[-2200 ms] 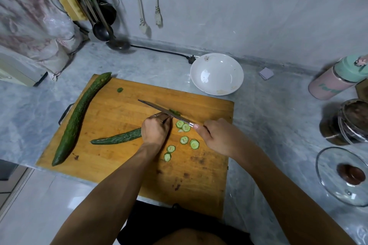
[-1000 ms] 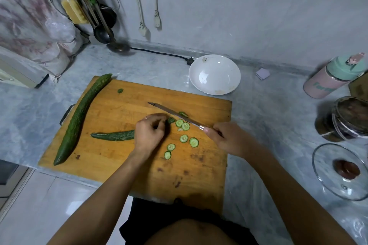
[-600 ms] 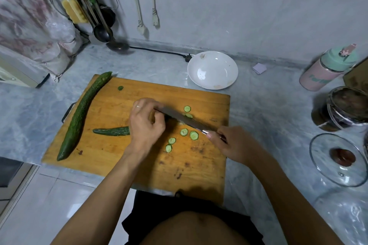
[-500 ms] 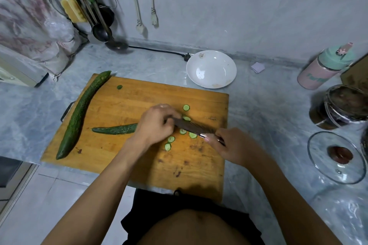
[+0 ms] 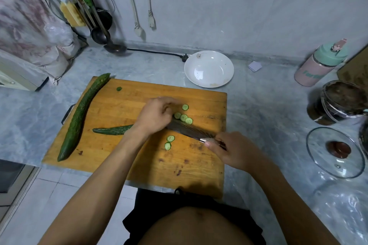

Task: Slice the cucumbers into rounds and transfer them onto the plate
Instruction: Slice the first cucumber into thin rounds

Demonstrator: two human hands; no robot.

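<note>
Holding the knife [image 5: 191,129] by its handle in my right hand [image 5: 235,150], I have the blade laid low across the middle of the wooden cutting board [image 5: 199,169], its tip hidden under my left hand [image 5: 156,115]. That hand curls over the cut end of the partly sliced cucumber [image 5: 113,129]; whether my fingers truly pinch it I cannot tell, since the knuckles hide them. Cut rounds [image 5: 183,117] lie just beyond the blade, with two more rounds [image 5: 169,142] on the near side. The whole cucumber [image 5: 79,117] lies along the board's left edge, untouched. The white plate [image 5: 209,68] sits empty on the counter off the board's far right corner. My worry is the blade: my fingertips are right over it, and a slip on the wet skin could bring the edge into them. Loose rounds could also roll off towards the board's right edge. A glass lid [image 5: 336,152], a dark jar [image 5: 338,101] and a pink bottle [image 5: 318,65] crowd the counter's right side, though nothing blocks the way to the plate.
</note>
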